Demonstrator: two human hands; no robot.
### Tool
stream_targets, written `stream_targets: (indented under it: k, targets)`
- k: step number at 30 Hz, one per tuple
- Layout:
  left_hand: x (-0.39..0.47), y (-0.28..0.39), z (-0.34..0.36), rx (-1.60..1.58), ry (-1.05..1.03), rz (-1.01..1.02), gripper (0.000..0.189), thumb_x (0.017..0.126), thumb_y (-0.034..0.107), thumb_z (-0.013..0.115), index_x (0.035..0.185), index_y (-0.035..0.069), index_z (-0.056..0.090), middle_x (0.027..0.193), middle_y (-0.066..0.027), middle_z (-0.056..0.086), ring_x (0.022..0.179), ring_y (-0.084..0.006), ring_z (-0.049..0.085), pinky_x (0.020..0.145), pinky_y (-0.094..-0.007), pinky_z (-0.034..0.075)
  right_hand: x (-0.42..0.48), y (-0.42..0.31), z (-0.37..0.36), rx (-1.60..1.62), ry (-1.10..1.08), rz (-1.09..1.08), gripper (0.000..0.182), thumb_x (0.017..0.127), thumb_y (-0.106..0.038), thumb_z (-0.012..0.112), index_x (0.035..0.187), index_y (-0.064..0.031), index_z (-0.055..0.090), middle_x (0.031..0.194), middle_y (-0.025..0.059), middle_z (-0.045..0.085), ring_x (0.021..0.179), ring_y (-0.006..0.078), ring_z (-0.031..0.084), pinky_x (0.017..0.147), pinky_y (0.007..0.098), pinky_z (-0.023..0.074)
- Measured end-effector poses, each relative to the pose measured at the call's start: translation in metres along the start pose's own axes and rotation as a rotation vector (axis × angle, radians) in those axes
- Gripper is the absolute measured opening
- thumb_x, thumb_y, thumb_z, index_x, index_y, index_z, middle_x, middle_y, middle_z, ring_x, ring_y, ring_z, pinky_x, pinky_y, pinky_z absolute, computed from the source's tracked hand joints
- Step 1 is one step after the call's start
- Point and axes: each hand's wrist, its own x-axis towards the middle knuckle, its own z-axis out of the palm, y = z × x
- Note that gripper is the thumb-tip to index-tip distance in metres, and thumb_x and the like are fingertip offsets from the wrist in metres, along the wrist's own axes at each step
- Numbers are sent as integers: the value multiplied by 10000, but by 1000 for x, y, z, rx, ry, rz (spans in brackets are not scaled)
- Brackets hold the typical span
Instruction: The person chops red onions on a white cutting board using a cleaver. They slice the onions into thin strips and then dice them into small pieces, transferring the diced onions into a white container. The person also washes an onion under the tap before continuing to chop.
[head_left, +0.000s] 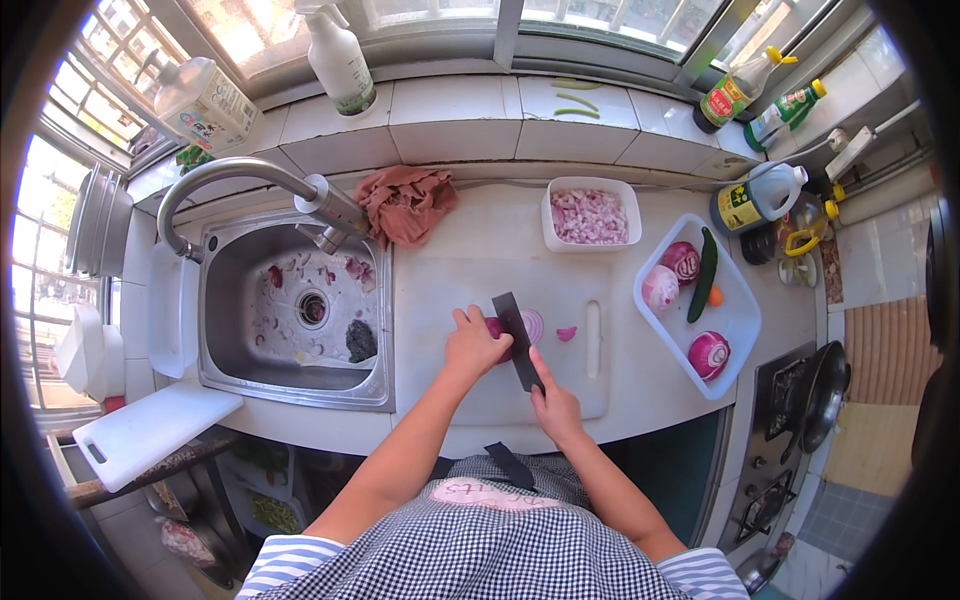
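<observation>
My left hand (472, 341) grips a red onion (495, 330) on a white plastic cutting board (465, 397), its thumb close to the blade. A kitchen knife with a broad dark blade (516, 330) stands against the onion's right side, and my right hand (556, 405) holds it at the near end. The handle is hidden in my fist. Onion slices (532, 327) lie just right of the blade, and a small onion piece (566, 334) sits further right. Behind the board, a white container (592, 247) holds chopped onion (589, 216).
On the right, a white plastic tray (660, 341) holds several onions, a cucumber (703, 276) and an orange item. A stainless sink (217, 330) with onion scraps lies left, under a curved faucet (225, 166). A reddish cloth (409, 202) rests behind. A gas stove (757, 457) stands far right.
</observation>
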Motion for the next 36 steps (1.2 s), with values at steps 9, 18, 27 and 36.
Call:
stream_targets:
  k: [9, 18, 27, 36]
  targets:
    - [1, -2, -6, -36, -70, 15, 618, 661, 363, 643, 1068, -4, 357, 1029, -223, 412, 765, -427, 564, 687, -460, 495, 10, -18, -2, -61, -134, 107, 696, 847, -104, 491, 1420, -365, 194, 660, 192, 581, 591, 384, 577, 557, 459, 429]
    - [-2, -7, -5, -66, -73, 6, 589, 664, 357, 643, 1054, 8, 373, 1030, -205, 415, 788, -405, 554, 697, -449, 487, -13, -20, -20, 111, -22, -19, 727, 828, -102, 509, 1414, -387, 187, 576, 161, 550, 533, 375, 561, 523, 471, 431]
    - [0, -16, -5, -89, -1, 95, 602, 655, 345, 664, 1028, -28, 374, 1023, -229, 421, 781, -428, 566, 694, -463, 498, 2, -12, -3, 53, 18, -28, 714, 831, -110, 510, 1410, -389, 198, 621, 173, 575, 563, 384, 571, 537, 466, 435]
    - [1, -26, 4, -129, 5, 113, 596, 655, 325, 660, 1019, -49, 373, 1019, -236, 422, 801, -428, 560, 692, -464, 497, 20, -23, 10, 0, -48, 34, 691, 841, -87, 505, 1416, -348, 224, 662, 205, 582, 597, 386, 581, 553, 440, 433]
